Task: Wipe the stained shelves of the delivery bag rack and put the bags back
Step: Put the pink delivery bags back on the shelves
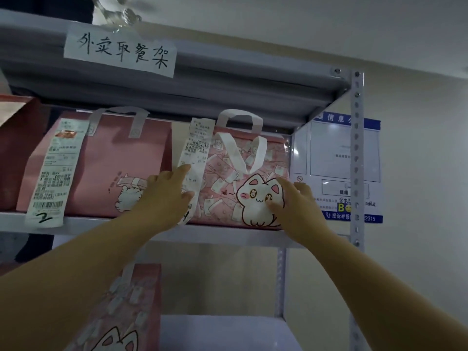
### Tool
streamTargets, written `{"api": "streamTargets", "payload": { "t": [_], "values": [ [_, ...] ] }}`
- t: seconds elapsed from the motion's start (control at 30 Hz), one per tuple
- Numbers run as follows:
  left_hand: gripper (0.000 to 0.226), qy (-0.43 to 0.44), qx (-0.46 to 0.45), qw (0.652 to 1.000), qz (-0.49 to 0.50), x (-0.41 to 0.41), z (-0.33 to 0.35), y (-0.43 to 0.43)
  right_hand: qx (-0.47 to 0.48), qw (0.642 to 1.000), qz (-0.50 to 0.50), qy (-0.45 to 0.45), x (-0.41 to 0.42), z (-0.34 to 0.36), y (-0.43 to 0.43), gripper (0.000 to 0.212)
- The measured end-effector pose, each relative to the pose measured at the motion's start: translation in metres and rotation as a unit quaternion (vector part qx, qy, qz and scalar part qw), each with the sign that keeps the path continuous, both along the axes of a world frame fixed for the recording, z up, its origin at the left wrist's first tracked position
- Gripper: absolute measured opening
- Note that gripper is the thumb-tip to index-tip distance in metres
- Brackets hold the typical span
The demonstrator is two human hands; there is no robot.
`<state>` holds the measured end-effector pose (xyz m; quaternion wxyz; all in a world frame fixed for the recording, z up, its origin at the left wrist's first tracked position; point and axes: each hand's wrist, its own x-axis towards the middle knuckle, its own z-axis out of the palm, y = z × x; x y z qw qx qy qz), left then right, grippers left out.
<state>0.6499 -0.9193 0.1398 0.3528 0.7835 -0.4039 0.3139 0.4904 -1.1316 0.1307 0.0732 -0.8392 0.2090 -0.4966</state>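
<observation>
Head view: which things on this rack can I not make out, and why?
Head view:
- Dark red bag: cut by the left edge.
- Receipt on the cat bag: print too small.
- Lower bag: cut by the bottom edge.
- Shelf under the bags: hidden by them.

A single head-worn view stands close before the rack, within arm's reach, facing it square on and tilted slightly upward, so the underside of the upper shelf [228, 79] shows across the top. The middle shelf [162, 235] runs through the centre of the frame, the lower shelf [222, 330] sits at the bottom edge, and the right upright post [356, 148] stands against the far wall. The left hand [164, 196] and right hand [296, 206] reach in from the near bottom corners. The wide lens bends the straight edges.
</observation>
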Motion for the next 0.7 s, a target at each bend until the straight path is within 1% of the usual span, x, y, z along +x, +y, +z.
{"api": "streamTargets", "payload": {
  "t": [0.13, 0.33, 0.5, 0.63, 0.7],
  "values": [
    [0.043, -0.01, -0.017, 0.999, -0.043, -0.001, -0.001, -0.003, -0.013, 0.999, 0.039, -0.013, 0.008, -0.002, -0.011, 0.056],
    [0.048, -0.041, -0.072, 0.994, -0.072, -0.007, -0.004, -0.001, -0.036, 0.995, 0.046, -0.082, -0.007, -0.002, -0.01, 0.048],
    [0.051, -0.056, -0.097, 0.986, -0.122, -0.03, -0.007, 0.02, -0.058, 0.984, 0.037, -0.164, -0.039, -0.008, 0.019, 0.05],
    [0.051, -0.097, -0.123, 0.978, -0.139, -0.051, -0.013, 0.05, -0.061, 0.977, 0.043, -0.198, -0.072, -0.022, 0.056, 0.053],
    [0.051, -0.095, -0.128, 0.975, -0.155, -0.063, -0.023, 0.069, -0.059, 0.975, 0.04, -0.212, -0.087, -0.033, 0.077, 0.054]
  ]
}}
